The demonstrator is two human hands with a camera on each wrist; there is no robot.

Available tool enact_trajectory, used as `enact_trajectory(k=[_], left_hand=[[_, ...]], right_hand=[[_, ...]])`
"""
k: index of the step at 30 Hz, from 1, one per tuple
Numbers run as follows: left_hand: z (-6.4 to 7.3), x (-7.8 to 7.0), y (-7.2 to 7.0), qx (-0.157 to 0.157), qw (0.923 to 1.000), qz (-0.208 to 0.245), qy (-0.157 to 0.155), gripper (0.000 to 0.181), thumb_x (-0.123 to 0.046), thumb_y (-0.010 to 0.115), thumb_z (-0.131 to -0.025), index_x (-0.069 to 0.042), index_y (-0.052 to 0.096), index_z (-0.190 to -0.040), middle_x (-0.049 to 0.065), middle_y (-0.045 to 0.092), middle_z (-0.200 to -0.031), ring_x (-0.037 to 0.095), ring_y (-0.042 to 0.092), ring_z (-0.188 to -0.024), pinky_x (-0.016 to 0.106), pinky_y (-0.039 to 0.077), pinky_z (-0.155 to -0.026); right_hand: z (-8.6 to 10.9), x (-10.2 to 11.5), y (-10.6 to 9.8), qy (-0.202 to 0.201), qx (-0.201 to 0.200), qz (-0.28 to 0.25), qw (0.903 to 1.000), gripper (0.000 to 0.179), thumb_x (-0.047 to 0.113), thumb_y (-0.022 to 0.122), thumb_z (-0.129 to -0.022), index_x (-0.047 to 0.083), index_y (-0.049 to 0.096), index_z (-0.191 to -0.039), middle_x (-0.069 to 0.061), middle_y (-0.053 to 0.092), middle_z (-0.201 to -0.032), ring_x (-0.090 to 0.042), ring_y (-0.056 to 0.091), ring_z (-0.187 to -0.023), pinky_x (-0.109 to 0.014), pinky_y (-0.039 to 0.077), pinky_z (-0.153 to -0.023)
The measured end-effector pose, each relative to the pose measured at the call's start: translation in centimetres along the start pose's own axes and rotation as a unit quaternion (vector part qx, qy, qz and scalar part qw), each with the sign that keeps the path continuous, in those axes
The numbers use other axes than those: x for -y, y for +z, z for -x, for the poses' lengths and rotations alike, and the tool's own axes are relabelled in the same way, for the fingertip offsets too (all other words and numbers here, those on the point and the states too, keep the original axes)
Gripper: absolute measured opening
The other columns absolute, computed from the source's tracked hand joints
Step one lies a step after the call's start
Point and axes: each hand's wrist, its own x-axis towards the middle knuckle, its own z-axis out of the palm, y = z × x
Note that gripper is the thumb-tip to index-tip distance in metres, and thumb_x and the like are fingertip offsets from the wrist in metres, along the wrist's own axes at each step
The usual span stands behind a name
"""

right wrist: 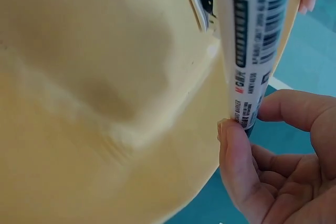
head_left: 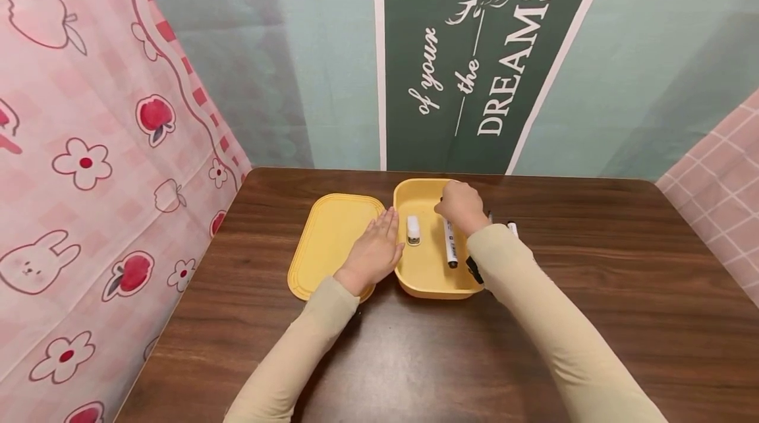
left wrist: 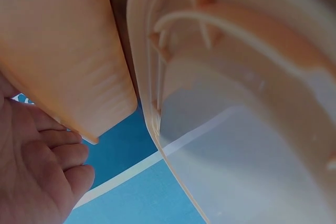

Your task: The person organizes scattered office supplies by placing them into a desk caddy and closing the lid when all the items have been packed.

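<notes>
My right hand (head_left: 462, 205) pinches one end of a white marker (head_left: 450, 243) between thumb and fingers, over the yellow box (head_left: 439, 292). Its dark end points toward the near side of the box. In the right wrist view, printed text and a barcode show on the marker (right wrist: 252, 51). My left hand (head_left: 373, 252) lies with fingers straight against the box's left wall (left wrist: 68, 45), overlapping the yellow lid (head_left: 332, 238) in the head view. A small white-capped bottle (head_left: 413, 230) is inside the box, left of the marker.
Another white pen-like thing (head_left: 512, 229) shows beyond the box's right side, partly behind the right sleeve. A black thing (head_left: 474, 270) peeks out under that sleeve. The brown wooden table (head_left: 403, 357) ends at a green curtain (head_left: 332, 80) behind.
</notes>
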Motion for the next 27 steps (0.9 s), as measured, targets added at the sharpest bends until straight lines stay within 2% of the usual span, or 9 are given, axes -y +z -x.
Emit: enact_trajectory(k=[4,8,12,18,27], left_hand=[[-0.2,0.1,0.0,0.001,1.0,-0.001,-0.001,0.061,-0.031,0.035,-0.102,0.007,0.018,-0.147,0.02,0.017,-0.154,0.029,0.019,-0.141,0.039,0.018,-0.114],[-0.6,0.3,-0.4,0.006,1.0,-0.003,0.003,0.061,-0.031,0.035,-0.102,0.007,0.019,-0.147,0.02,0.018,-0.154,0.029,0.02,-0.141,0.039,0.019,-0.114],[-0.9,0.6,-0.7,0.011,0.9999,-0.002,0.005,0.061,-0.031,0.034,-0.102,0.007,0.019,-0.147,0.02,0.018,-0.153,0.029,0.02,-0.141,0.039,0.019,-0.114],[-0.9,0.7,-0.7,0.012,0.9999,-0.003,0.005,0.061,-0.031,0.034,-0.102,0.007,0.019,-0.147,0.02,0.017,-0.154,0.028,0.019,-0.141,0.038,0.019,-0.114],[-1.0,0.7,-0.6,0.014,0.9999,-0.005,0.003,0.062,-0.032,0.033,-0.102,0.007,0.017,-0.147,0.02,0.016,-0.154,0.028,0.017,-0.142,0.038,0.017,-0.114]], right_hand=[[-0.3,0.3,0.4,-0.009,-0.004,0.008,0.9999,0.034,0.01,0.062,-0.083,0.011,0.041,-0.055,0.0,0.036,-0.052,-0.016,0.038,-0.049,-0.028,0.034,-0.047],[-1.0,0.5,0.6,-0.014,0.013,-0.002,0.9998,0.033,0.008,0.061,-0.082,0.011,0.042,-0.055,0.0,0.038,-0.05,-0.015,0.039,-0.047,-0.027,0.034,-0.046],[-1.5,0.8,0.8,-0.004,0.031,-0.025,0.9992,0.031,0.006,0.059,-0.082,0.01,0.044,-0.056,0.0,0.041,-0.049,-0.014,0.039,-0.044,-0.025,0.034,-0.045],[-1.7,1.3,1.3,0.007,0.052,-0.023,0.9984,0.026,0.007,0.057,-0.084,0.009,0.048,-0.06,-0.002,0.045,-0.052,-0.014,0.041,-0.045,-0.025,0.034,-0.045],[-2.1,1.4,2.5,0.026,0.063,-0.04,0.9969,0.026,0.007,0.057,-0.084,0.009,0.047,-0.06,-0.004,0.045,-0.056,-0.015,0.042,-0.048,-0.025,0.036,-0.045]])
